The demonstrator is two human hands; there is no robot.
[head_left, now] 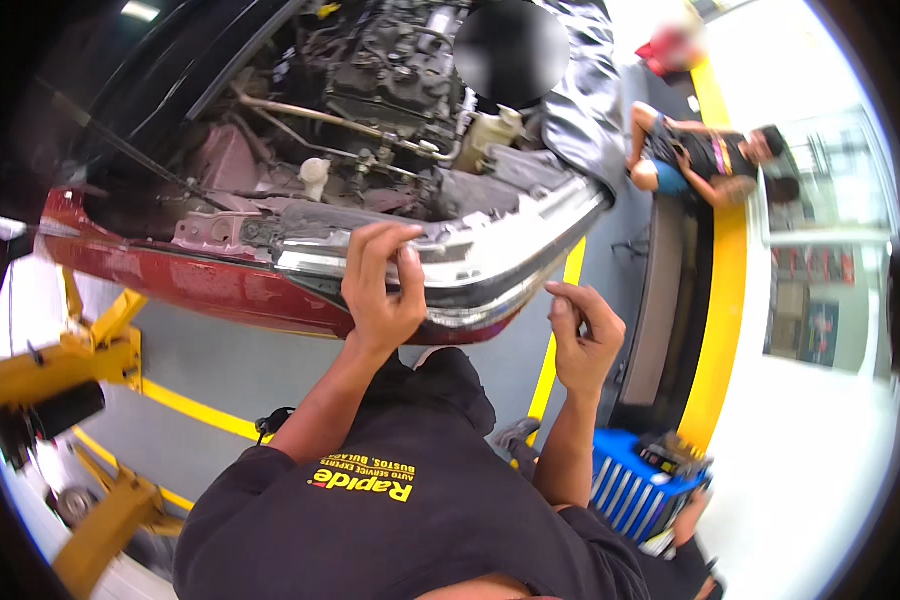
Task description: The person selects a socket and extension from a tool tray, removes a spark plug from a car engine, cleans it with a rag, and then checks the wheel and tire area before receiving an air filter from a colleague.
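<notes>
A dark red car (170,275) stands in front of me with its engine bay (370,100) exposed. My left hand (385,290) is raised at the car's front edge, over the headlamp and chrome trim (470,255). Its fingers are bent and apart, with nothing seen in them. Farther right, my right hand (587,335) hovers just off the bumper corner, thumb and forefinger close together. Whether a small thing sits between those fingertips is too small to tell. A white reservoir (315,175) and a yellowed one (490,135) show in the bay.
Shiny grey cloth (582,110) drapes the car's right side, beside a blurred round patch. Yellow lift arms (60,365) stand at left. A blue crate (635,490) with tools on top, another person, and a long bench (655,310) are at right; someone sits (705,155) beyond.
</notes>
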